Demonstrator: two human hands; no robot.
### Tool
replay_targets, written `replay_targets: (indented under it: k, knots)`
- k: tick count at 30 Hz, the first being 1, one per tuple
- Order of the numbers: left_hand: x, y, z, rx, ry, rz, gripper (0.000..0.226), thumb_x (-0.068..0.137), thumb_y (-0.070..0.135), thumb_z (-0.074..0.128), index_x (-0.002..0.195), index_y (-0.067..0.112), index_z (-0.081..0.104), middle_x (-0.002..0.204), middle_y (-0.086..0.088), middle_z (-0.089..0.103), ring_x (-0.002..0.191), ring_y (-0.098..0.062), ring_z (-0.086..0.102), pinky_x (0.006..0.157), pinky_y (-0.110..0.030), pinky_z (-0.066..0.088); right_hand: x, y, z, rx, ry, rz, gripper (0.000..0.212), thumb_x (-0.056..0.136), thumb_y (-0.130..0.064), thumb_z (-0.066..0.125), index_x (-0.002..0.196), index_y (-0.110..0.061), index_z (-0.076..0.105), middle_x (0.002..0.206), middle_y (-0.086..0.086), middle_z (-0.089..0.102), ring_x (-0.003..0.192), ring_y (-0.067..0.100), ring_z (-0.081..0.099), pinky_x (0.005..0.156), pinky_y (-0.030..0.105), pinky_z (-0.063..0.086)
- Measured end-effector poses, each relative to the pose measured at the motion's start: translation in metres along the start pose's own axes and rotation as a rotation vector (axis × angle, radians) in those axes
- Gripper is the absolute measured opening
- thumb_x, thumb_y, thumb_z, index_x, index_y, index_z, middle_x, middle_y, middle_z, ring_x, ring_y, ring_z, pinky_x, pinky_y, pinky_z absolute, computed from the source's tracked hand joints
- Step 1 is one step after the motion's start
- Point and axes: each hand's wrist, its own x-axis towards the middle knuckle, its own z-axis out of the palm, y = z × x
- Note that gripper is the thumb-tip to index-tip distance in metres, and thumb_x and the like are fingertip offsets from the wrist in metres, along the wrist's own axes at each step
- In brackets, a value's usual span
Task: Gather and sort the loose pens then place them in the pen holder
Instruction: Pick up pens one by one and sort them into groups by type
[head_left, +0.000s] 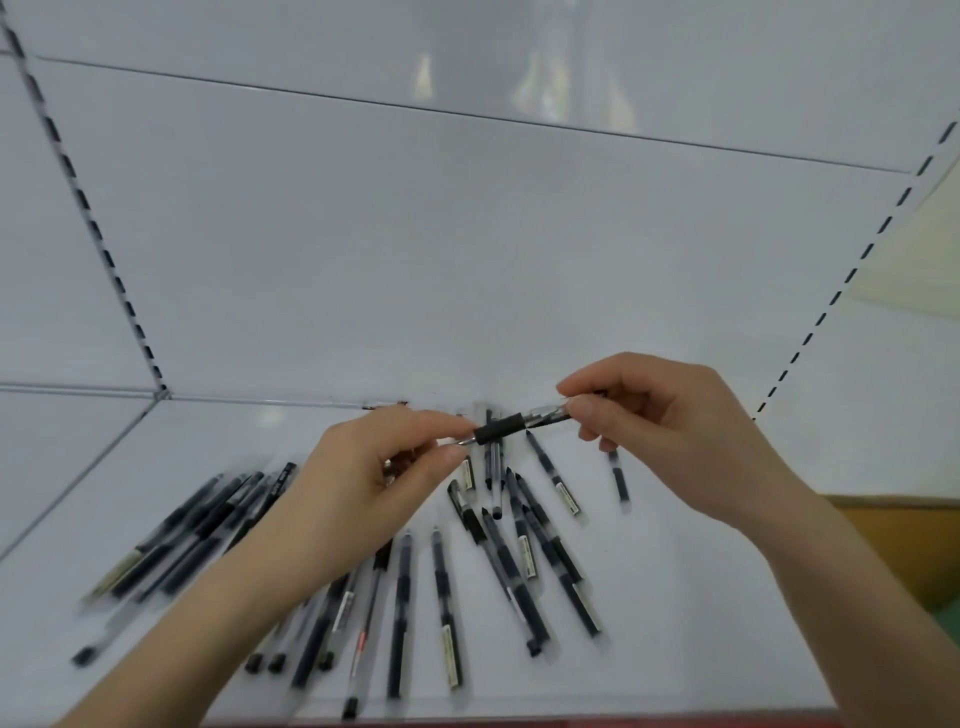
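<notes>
Head view: both hands raised over white shelf (675, 597).
Pen (511, 427): being held above shelf, tilted.
Left hand (374, 473): pinching tip end.
Right hand (670, 431): pinching barrel end.
Loose pens (467, 561): lying scattered beneath.

A white shelf board (691, 654) meets a glossy white back panel (415, 260) crossed by a thin seam (467, 116) (faint, blurred reflections show above it). Slotted uprights stand at far left (89, 215) and right (852, 274). Beyond the right one are a cream wall (924, 249), a tan surface (904, 545) and green floor (948, 618).
</notes>
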Motion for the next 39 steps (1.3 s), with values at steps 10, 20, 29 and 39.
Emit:
replay_targets:
  k: [10,20,29,39]
  knots:
    - [-0.004,0.006,0.009,-0.033,0.06,-0.025,0.017,0.078,0.026,0.057,0.089,0.034,0.068,0.071,0.027,0.061,0.062,0.007,0.053,0.058,-0.002,0.035,0.003,0.001,0.015,0.013,-0.012,-0.028,0.024,0.084,0.001,0.059,0.077,-0.021,0.065,0.057,-0.015,0.065,0.055,-0.001,0.061,0.056,0.008,0.046]
    - [-0.02,-0.017,0.021,0.119,-0.005,-0.197,0.018,0.083,0.036,0.06,0.069,0.046,0.056,0.07,0.005,0.068,0.068,-0.013,0.063,0.065,-0.024,0.05,0.01,0.035,0.031,0.11,-0.09,0.191,0.016,0.087,-0.006,0.059,0.086,-0.021,0.063,0.067,-0.007,0.069,0.064,0.006,0.067,0.064,0.02,0.054]
    - [-0.044,-0.045,0.009,0.5,0.126,-0.401,0.01,0.086,0.026,0.056,0.083,0.021,0.065,0.076,0.007,0.058,0.072,-0.01,0.054,0.062,-0.023,0.038,0.037,0.105,0.036,-0.302,-0.005,0.345,0.008,0.085,-0.012,0.059,0.078,-0.013,0.064,0.071,-0.001,0.065,0.068,0.01,0.061,0.064,0.019,0.047]
    - [-0.047,-0.046,0.007,0.632,0.067,-0.475,0.018,0.088,0.032,0.053,0.102,0.022,0.058,0.083,0.007,0.045,0.079,-0.017,0.052,0.064,-0.027,0.039,0.078,0.105,0.062,-0.636,-0.22,0.378,0.028,0.086,-0.013,0.058,0.102,0.009,0.063,0.108,0.023,0.064,0.099,0.034,0.06,0.087,0.04,0.049]
